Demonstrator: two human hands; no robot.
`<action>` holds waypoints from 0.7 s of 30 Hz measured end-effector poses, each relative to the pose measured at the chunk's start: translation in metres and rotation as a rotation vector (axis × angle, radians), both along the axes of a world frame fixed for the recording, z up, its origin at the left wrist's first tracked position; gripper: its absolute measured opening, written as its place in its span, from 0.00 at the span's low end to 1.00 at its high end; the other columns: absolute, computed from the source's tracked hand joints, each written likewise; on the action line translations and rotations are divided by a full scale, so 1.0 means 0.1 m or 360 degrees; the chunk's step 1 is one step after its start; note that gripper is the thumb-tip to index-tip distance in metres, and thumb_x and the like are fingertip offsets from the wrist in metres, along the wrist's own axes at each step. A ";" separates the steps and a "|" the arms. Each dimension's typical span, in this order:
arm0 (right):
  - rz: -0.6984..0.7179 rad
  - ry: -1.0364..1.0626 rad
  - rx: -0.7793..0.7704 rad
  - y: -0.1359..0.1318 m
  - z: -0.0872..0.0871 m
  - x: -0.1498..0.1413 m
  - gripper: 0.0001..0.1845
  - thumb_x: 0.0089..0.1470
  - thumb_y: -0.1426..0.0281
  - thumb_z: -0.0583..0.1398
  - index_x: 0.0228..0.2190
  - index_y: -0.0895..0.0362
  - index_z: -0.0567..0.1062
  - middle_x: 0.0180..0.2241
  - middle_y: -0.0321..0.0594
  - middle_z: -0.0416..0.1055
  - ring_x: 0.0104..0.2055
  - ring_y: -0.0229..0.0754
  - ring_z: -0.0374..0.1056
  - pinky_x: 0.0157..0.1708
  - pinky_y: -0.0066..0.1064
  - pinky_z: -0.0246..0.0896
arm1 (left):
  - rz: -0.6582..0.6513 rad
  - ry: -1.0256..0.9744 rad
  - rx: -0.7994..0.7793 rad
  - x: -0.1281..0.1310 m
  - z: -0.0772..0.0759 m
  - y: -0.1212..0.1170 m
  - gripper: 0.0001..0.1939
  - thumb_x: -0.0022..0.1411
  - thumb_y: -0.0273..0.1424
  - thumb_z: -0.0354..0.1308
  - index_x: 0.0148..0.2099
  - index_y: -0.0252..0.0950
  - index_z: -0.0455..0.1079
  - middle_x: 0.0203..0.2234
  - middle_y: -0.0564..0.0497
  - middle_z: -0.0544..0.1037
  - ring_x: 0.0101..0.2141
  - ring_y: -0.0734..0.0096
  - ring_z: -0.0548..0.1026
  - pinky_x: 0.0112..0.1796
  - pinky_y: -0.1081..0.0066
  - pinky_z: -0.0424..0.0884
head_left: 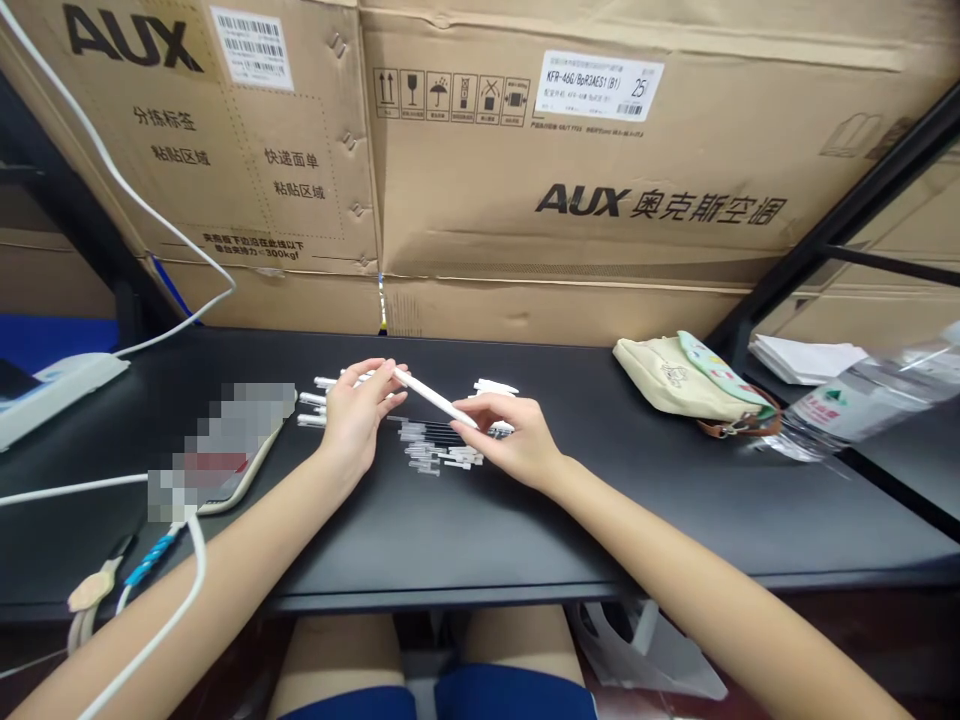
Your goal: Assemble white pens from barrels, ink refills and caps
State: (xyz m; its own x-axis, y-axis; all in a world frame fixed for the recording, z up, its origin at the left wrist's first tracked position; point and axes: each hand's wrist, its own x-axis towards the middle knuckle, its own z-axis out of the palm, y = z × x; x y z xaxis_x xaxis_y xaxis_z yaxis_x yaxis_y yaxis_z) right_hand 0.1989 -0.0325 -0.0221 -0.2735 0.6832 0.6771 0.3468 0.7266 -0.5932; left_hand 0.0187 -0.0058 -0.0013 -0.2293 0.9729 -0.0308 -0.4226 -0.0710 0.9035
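Observation:
A white pen [433, 394] slants between my two hands above the black table. Its upper left end is pinched in the fingers of my left hand [354, 420]. The fingers of my right hand [517, 437] close around its lower right end. Several white pen barrels [312, 400] lie to the left, partly behind my left hand. Below the pen is a group of thin refills [442, 432], with small clear pieces [421, 458] and short white pieces [463, 457] at the near side. More white pieces [495, 386] lie behind my right hand, which partly hides them.
A phone [255, 440] with a white cable lies left, near a power strip [60, 395]. A cream pouch [667, 378] and a tilted water bottle [862, 400] are on the right. Large cardboard boxes [570, 240] stand behind the black table [450, 550].

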 end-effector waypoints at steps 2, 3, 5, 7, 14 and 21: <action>0.0013 -0.0008 -0.0006 0.00 0.00 0.00 0.06 0.51 0.69 0.61 0.33 0.55 0.76 0.26 0.36 0.76 0.20 0.34 0.65 0.23 0.28 0.65 | 0.0009 0.0007 0.0001 0.00 0.00 0.00 0.08 0.50 0.26 0.63 0.33 0.32 0.67 0.31 0.45 0.79 0.34 0.71 0.77 0.33 0.74 0.71; 0.0023 -0.0007 -0.0011 0.00 0.00 0.00 0.06 0.51 0.69 0.61 0.34 0.56 0.76 0.26 0.36 0.76 0.20 0.34 0.65 0.23 0.28 0.65 | 0.0013 0.0009 -0.0002 0.00 0.00 0.00 0.07 0.51 0.26 0.63 0.33 0.32 0.67 0.30 0.45 0.79 0.33 0.71 0.77 0.33 0.75 0.71; 0.0038 0.0007 -0.0023 0.00 0.00 0.00 0.07 0.51 0.69 0.61 0.34 0.56 0.76 0.26 0.37 0.75 0.20 0.34 0.65 0.23 0.28 0.65 | 0.0010 0.0010 -0.0007 0.00 0.00 0.00 0.08 0.51 0.26 0.63 0.33 0.32 0.67 0.30 0.45 0.78 0.33 0.71 0.77 0.32 0.75 0.71; 0.0055 0.0025 -0.0048 -0.01 0.01 0.00 0.07 0.50 0.69 0.62 0.33 0.57 0.76 0.25 0.37 0.75 0.20 0.33 0.65 0.22 0.28 0.65 | 0.0006 0.0008 -0.0005 0.00 0.00 0.00 0.09 0.50 0.26 0.63 0.34 0.32 0.67 0.30 0.45 0.78 0.33 0.71 0.77 0.31 0.76 0.71; 0.0201 0.0156 -0.0508 -0.03 0.03 -0.04 0.06 0.47 0.67 0.64 0.28 0.57 0.75 0.22 0.34 0.72 0.18 0.32 0.65 0.19 0.26 0.64 | -0.0019 0.0068 0.0039 0.02 0.02 -0.02 0.13 0.49 0.27 0.65 0.37 0.33 0.67 0.31 0.46 0.78 0.34 0.69 0.77 0.31 0.74 0.72; 0.0352 0.0657 -0.1144 0.06 0.05 -0.01 0.19 0.36 0.64 0.70 0.31 0.59 0.75 0.21 0.35 0.73 0.16 0.32 0.63 0.16 0.26 0.62 | -0.0057 0.0016 0.0002 0.03 0.06 -0.04 0.11 0.52 0.26 0.62 0.38 0.34 0.65 0.31 0.47 0.78 0.34 0.71 0.77 0.33 0.73 0.73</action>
